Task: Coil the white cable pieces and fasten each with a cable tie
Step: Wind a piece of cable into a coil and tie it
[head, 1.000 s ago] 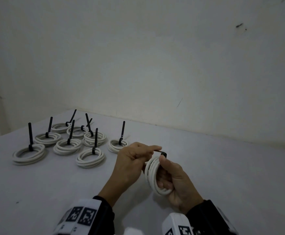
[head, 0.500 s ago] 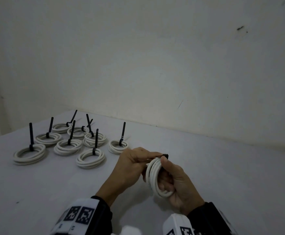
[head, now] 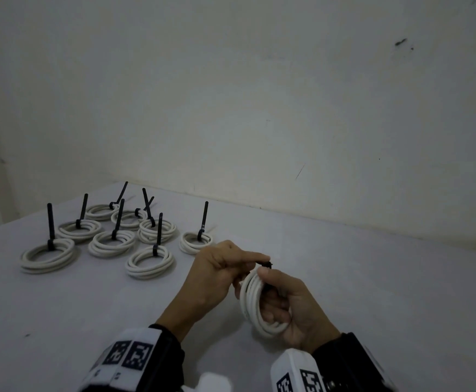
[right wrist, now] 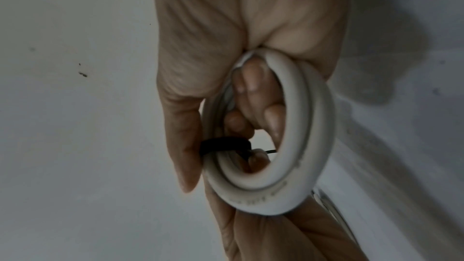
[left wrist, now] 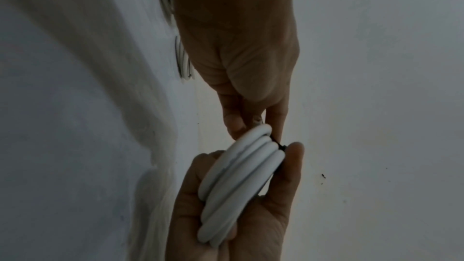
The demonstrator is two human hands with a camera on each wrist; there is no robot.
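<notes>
In the head view my right hand (head: 268,295) holds a coiled white cable (head: 249,301) upright above the table, fingers through the ring and thumb on its top. A black cable tie (head: 267,263) wraps the top of the coil. My left hand (head: 256,260) pinches the tie beside its head. The left wrist view shows the left fingertips (left wrist: 274,124) on the tie (left wrist: 279,144) at the edge of the coil (left wrist: 241,186). The right wrist view has the tie band (right wrist: 226,144) crossing the coil (right wrist: 303,146), with the right fingers (right wrist: 251,80) inside the ring.
Several finished white coils (head: 48,254) lie on the white table (head: 372,292) at the left, each with a black tie tail standing up; the nearest one (head: 195,241) is just beyond my left hand. A pale wall runs along the back of the table.
Both hands and the coil have sunk slightly toward the table. The grips look the same, with the left fingers still at the tie.
</notes>
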